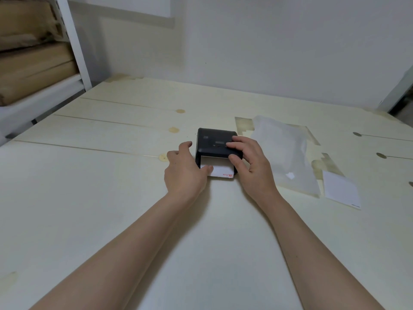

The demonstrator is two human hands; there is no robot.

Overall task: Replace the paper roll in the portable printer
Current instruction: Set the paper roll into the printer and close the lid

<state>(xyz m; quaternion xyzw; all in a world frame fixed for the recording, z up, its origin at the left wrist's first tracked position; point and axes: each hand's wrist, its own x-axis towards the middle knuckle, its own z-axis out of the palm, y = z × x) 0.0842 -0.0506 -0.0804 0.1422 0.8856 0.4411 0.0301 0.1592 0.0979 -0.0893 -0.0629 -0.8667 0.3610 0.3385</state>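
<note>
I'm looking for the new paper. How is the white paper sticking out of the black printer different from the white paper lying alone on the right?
The white paper strip comes out of the black portable printer; the loose white paper slip lies alone on the pale wooden table. The left hand touches the strip; nothing touches the slip. The strip has red print, the slip dark print. Both are white and flat.

On a pale wooden table (107, 180), the right hand (251, 163) grips a rounded black plastic printer (213, 142) while the left hand (184, 174) thumbs its protruding white paper (222, 172).
</note>
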